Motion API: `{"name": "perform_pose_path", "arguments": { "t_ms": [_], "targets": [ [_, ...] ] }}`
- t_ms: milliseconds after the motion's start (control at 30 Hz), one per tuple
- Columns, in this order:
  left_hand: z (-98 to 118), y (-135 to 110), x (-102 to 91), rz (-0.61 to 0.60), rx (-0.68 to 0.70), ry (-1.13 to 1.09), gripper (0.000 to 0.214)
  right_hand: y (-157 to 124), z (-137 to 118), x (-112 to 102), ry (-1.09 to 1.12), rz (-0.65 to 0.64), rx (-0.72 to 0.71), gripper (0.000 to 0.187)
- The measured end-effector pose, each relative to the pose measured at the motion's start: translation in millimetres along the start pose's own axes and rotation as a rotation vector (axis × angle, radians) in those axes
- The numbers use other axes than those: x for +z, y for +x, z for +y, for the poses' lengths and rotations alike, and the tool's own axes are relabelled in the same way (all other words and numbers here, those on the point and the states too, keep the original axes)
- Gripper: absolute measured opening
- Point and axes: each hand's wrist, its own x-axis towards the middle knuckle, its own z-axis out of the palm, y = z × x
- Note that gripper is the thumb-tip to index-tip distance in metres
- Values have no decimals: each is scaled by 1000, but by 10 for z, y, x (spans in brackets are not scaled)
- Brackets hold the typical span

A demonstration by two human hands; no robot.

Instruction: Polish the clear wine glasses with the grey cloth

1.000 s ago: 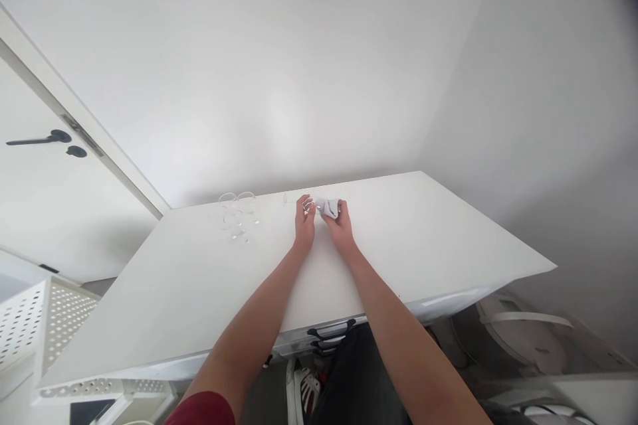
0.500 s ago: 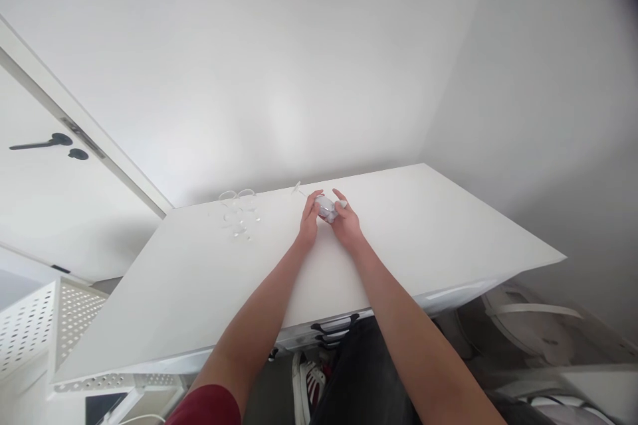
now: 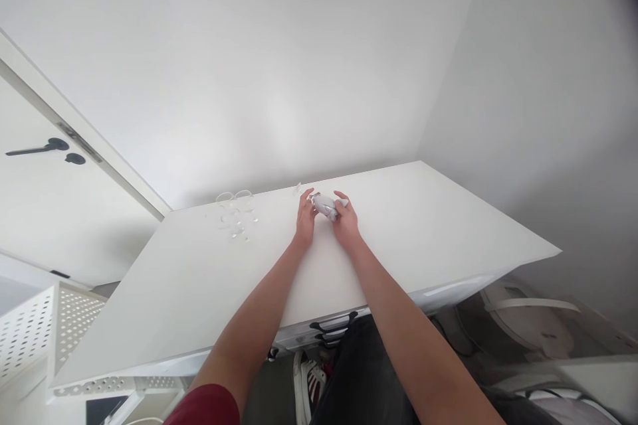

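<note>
A clear stemmed glass (image 3: 323,204) lies on its side between my hands, above the middle of the white top. Its foot points up and to the left. My left hand (image 3: 305,218) curves round the stem side of the bowl, fingers slightly bent. My right hand (image 3: 345,220) is closed on a pale grey cloth (image 3: 333,212) at the rim end of the glass; whether the cloth reaches inside the bowl I cannot tell. To the left, several clear stemmed glasses (image 3: 244,202) stand together, hard to make out against the white.
The white cabinet top (image 3: 419,226) runs along a grey-white wall (image 3: 299,80). Black drawer handles (image 3: 333,325) sit below its front edge. A white perforated panel (image 3: 74,319) is at lower left, near a door with a black handle (image 3: 57,144). Transparent-covered items lie at lower right.
The glass has turned a little in my hands, and my left fingers have shifted slightly left and spread a bit. My right hand stays at the cloth. The view has moved slightly.
</note>
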Motion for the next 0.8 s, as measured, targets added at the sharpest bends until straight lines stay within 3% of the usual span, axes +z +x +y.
{"name": "perform_pose_path", "arguments": {
  "t_ms": [67,167,367,433,567,700,800],
  "targets": [
    [14,-2,-2,-28,25,57,41,18,-16,-24,129,-3,76,46],
    [52,-15,-18,-28,70,130,43,-33,-71,24,148,-97,92,45],
    [40,-15,-28,153,26,191,42,-174,-118,164,-209,-225,-95,37],
    [7,-3,-18,145,37,136,41,-149,-91,148,-187,-157,-59,38],
    [-25,11,7,-6,29,34,36,-34,-45,56,90,70,54,41],
    [12,-2,3,-28,64,116,45,-24,-74,42,164,33,96,42],
    [35,-17,-7,51,17,204,50,-91,-105,89,13,11,-35,36]
  ]
}}
